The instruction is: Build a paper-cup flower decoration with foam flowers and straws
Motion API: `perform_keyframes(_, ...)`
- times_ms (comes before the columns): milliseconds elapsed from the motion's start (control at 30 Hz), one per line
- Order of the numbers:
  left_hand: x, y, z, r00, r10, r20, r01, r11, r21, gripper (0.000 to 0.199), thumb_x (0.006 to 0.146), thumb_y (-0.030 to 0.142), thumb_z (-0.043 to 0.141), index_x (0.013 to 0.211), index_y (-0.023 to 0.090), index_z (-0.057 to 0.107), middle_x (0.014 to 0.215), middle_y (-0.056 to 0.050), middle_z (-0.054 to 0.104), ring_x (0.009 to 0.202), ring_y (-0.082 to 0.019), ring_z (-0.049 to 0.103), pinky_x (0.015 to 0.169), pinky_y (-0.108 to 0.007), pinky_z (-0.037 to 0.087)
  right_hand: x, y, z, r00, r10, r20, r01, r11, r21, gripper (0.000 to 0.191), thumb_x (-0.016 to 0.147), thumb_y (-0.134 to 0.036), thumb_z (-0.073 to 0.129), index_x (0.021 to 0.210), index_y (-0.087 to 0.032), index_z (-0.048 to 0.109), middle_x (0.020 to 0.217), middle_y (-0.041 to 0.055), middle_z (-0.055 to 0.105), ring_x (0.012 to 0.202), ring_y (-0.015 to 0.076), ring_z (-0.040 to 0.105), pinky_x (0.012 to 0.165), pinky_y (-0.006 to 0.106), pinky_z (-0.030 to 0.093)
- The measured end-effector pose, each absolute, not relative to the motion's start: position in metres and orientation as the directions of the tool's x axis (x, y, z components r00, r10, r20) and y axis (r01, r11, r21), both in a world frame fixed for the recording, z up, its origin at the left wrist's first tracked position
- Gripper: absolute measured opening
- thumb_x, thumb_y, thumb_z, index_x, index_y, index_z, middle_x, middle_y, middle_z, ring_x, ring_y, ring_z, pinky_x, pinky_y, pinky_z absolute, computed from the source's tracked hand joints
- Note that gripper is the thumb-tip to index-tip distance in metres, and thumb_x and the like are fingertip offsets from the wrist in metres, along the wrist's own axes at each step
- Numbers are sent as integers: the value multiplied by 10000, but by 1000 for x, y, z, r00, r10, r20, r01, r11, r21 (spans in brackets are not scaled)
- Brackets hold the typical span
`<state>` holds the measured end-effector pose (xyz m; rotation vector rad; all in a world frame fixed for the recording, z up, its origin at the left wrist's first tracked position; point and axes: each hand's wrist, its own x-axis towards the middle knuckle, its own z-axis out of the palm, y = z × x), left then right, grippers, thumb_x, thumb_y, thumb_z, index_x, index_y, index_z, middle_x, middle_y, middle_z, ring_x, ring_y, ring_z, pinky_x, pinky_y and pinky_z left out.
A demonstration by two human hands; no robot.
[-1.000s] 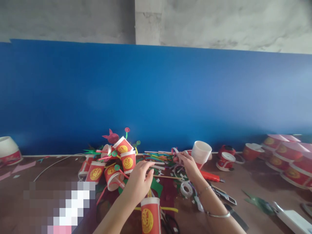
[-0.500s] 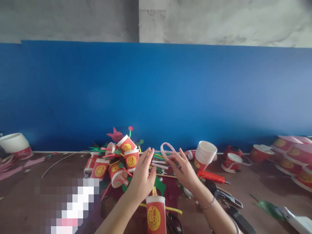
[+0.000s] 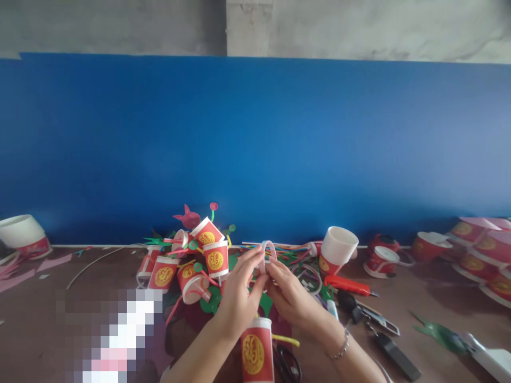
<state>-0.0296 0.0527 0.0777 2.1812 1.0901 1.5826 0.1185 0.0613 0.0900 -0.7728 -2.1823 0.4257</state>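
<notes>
A thin pale ring that looks like a roll of tape (image 3: 270,247) stands upright between my hands, above the middle of the table. My left hand (image 3: 241,290) has its thumb and fingers closed on the ring's left side. From the right, my right hand (image 3: 293,292) pinches the lower edge of the same ring, the fingertips of both hands nearly touching. Just below them stands a red paper cup (image 3: 257,348) with a white rim and a yellow emblem. A yellow straw (image 3: 288,340) sticks out at its right side. Part of the cup's top is behind my left wrist.
Red cups decorated with straws and paper (image 3: 191,260) are heaped at left. At right stand stacked white cups (image 3: 337,247), an orange utility knife (image 3: 349,285), keys (image 3: 383,319) and a green-tipped tool (image 3: 445,335). Black scissors (image 3: 289,364) lie beside the near cup. A blue panel (image 3: 255,149) closes the back.
My left hand has moved right and closed on the tape ring. My right hand has brought the ring slightly left, and the hands are now together.
</notes>
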Motion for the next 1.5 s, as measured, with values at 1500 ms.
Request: perform_keyframes(1500,-42,54,85,150,745,650,562,-605,564,414,897,162,427,1302,242,452,1369,-93,479,1288,-233,408,1041,-462,382,127,63,99,-307,902,304,255,385,-887,261,897,-393,467,785,-179,567,706,13,615,646,138,562,577,233,464)
